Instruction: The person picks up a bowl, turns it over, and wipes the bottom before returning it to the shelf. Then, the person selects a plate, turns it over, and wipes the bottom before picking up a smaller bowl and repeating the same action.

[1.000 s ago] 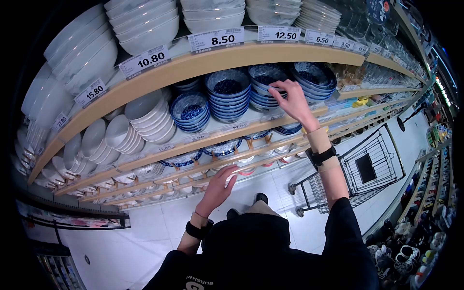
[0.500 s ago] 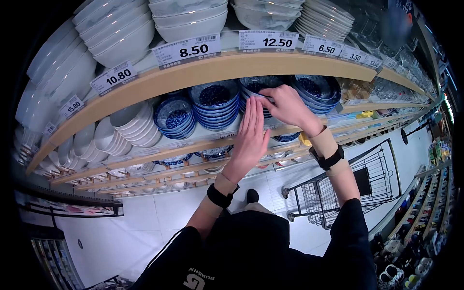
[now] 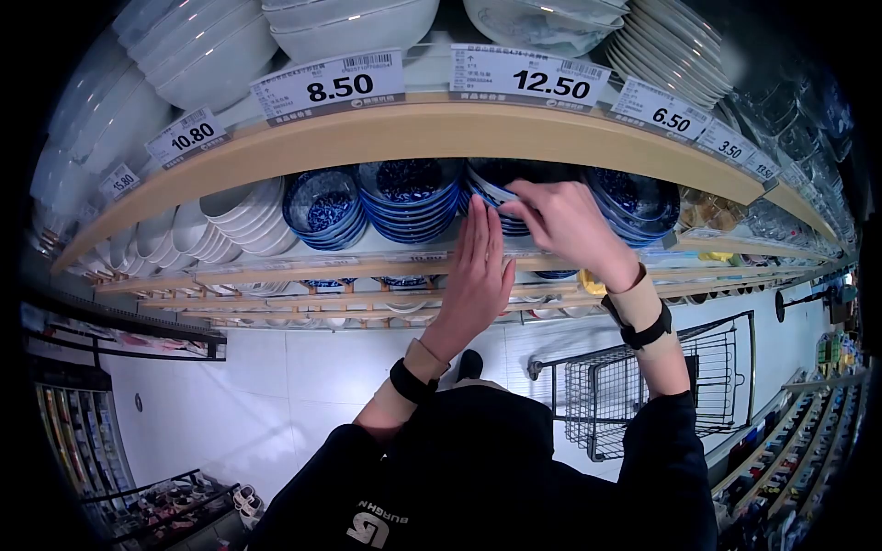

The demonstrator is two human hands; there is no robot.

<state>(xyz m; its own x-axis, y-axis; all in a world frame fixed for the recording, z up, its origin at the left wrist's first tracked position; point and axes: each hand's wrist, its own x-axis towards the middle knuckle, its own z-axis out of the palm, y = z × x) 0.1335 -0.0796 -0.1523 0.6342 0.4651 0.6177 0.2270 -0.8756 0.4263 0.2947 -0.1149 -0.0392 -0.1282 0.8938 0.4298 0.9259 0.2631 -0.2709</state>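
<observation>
On the shelf under the price tags, my right hand [image 3: 577, 228] has its thumb and fingers closed at the rim of a blue patterned bowl [image 3: 490, 189] on top of a stack. My left hand [image 3: 473, 286] is held flat, its fingers straight and together, with the tips against the front of that same stack. Much of the stack is hidden behind both hands. To its left stand a taller stack of blue bowls [image 3: 410, 204] and a smaller one [image 3: 323, 209]. Wider blue bowls [image 3: 636, 204] are stacked on the right.
A wooden shelf edge [image 3: 395, 129] with price tags [image 3: 528, 75] runs just above my hands. White bowls [image 3: 248, 216] stand at the left of the same shelf. Behind me to the right, a wire shopping cart [image 3: 602, 395] stands on the pale floor [image 3: 312, 376].
The view has shifted slightly, so the upper shelf edge appears lower and closer. Both hands stay at the same bowl stack, with the right hand a little farther from the left.
</observation>
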